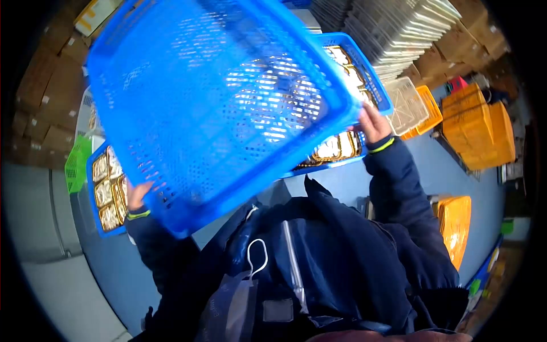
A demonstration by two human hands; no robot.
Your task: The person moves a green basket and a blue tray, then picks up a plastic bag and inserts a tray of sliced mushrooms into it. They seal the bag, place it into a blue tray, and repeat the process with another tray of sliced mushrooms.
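A large blue plastic crate [182, 114] with a perforated base is held up in front of me, tilted and slightly blurred. My left hand [137, 195] grips its lower left edge, fingers partly hidden by the crate. At the right corner, my right hand [373, 124] is closed on the rim. Behind it stands another blue crate [373, 77] filled with gold-rimmed packs [345, 147], partly covered from view. To the left, a third blue crate [112, 232] holds several similar gold-edged packs [104, 194].
A tall stack of pale trays [393, 34] rises at the back right. Orange-wrapped bundles [476, 128] and a yellow crate [430, 108] stand to the right. Cardboard boxes [48, 85] line the left, with a green basket [77, 165] nearby.
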